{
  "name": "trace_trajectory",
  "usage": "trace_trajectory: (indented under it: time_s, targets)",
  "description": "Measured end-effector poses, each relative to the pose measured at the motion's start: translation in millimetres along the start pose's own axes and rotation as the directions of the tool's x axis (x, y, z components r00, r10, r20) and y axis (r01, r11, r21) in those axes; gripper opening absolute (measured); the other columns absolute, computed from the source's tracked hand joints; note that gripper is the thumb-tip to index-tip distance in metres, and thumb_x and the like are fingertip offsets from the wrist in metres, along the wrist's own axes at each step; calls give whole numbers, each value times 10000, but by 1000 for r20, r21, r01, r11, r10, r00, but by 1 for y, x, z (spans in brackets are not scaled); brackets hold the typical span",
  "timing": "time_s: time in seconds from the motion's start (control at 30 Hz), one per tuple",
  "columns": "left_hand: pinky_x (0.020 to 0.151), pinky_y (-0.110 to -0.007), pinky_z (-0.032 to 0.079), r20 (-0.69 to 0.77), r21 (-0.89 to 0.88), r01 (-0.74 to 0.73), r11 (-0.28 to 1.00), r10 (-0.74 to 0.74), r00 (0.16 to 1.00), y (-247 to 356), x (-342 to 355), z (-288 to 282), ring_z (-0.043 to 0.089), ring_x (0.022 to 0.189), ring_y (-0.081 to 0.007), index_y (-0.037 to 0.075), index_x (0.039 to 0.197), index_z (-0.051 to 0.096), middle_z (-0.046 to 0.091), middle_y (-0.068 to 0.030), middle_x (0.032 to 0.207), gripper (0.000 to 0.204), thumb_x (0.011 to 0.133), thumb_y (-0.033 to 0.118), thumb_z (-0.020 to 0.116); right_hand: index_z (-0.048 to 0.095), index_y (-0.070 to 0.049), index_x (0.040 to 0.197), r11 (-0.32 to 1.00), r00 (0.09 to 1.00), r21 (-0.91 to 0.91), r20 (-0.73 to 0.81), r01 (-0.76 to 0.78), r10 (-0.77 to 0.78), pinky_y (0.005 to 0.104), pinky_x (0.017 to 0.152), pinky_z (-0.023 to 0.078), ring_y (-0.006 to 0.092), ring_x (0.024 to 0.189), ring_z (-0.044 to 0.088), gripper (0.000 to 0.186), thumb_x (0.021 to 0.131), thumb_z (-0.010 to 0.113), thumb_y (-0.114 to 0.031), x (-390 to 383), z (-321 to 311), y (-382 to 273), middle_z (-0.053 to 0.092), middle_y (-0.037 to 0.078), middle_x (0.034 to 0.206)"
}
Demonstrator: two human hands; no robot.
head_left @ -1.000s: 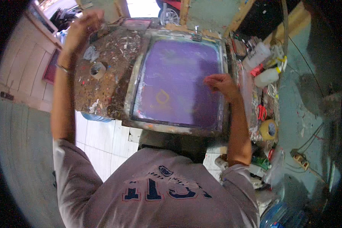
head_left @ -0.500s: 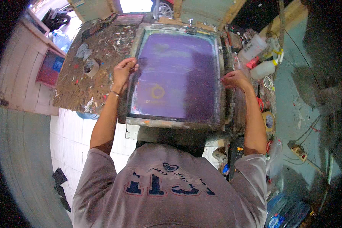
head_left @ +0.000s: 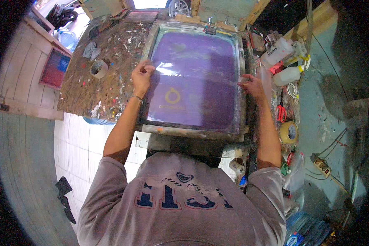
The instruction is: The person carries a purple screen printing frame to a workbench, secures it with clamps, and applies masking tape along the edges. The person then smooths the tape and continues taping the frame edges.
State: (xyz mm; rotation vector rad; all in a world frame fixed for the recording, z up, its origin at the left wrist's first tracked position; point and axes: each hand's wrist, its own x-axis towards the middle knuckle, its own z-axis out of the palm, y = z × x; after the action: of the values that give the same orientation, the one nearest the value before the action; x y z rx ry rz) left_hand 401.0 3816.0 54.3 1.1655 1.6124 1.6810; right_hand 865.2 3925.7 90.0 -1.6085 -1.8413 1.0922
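Observation:
A wooden-edged screen-printing frame [head_left: 192, 132] lies on the bench in front of me. Its purple mesh [head_left: 201, 104] carries a yellowish ring with small marks below it, near the lower left. Over the mesh's upper half runs a thin, clear glossy strip [head_left: 166, 70], which looks like tape. My left hand [head_left: 142, 74] pinches at the strip's left end, above the frame's left side. At the right edge, my right hand [head_left: 253, 86] is also closed in a pinch, partly blurred, at the other end. The strip's very ends are hidden by my fingers.
Left of the frame, the paint-spotted board [head_left: 119, 78] holds a tape roll [head_left: 99, 69] and a crumpled grey rag [head_left: 92, 51]. To the right are a spray bottle [head_left: 289, 75], a white bottle [head_left: 276, 52], red-handled scissors [head_left: 281, 112] and a yellowish tape roll [head_left: 289, 132].
Both hands stay pinched at the frame's sides; the left has come slightly inward over the frame's edge. A bright glare now shows on the strip near my left hand.

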Motion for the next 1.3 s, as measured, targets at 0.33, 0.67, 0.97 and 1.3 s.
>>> trace_trajectory:
  time_s: [0.33,0.67,0.97,1.3]
  targets:
    - [755,-254,509,87,94,75,993,-84,993,-3,11,-14,622,790,-100,-11,984,706,701,-38,869,171,815,18,710,732,-57,935,995,996,82,-63,-51,56,276,550,496,129,639,636,258,791,777,-266,-14,5,5,708,44,787]
    - [645,-275,491,27,472,-34,881,24,999,3,7,8,614,664,-103,28,764,644,676,-25,716,173,720,79,803,748,-61,804,983,967,-185,-253,-7,-40,362,676,513,185,676,658,243,723,821,-278,-16,30,-26,711,55,734]
    - [697,-376,510,58,632,-143,762,137,989,-4,2,17,668,755,-290,40,896,674,690,-147,828,209,729,105,780,729,-52,801,911,911,-407,-399,-69,-109,375,656,511,257,681,671,301,697,831,-316,-12,53,-21,705,122,760]
    - [762,-439,502,138,666,-219,713,171,976,-6,5,17,643,872,-383,23,956,655,672,-198,916,232,769,131,742,714,-45,821,851,916,-499,-397,-160,-60,447,782,524,344,845,666,220,787,742,-261,-15,67,-35,693,168,860]
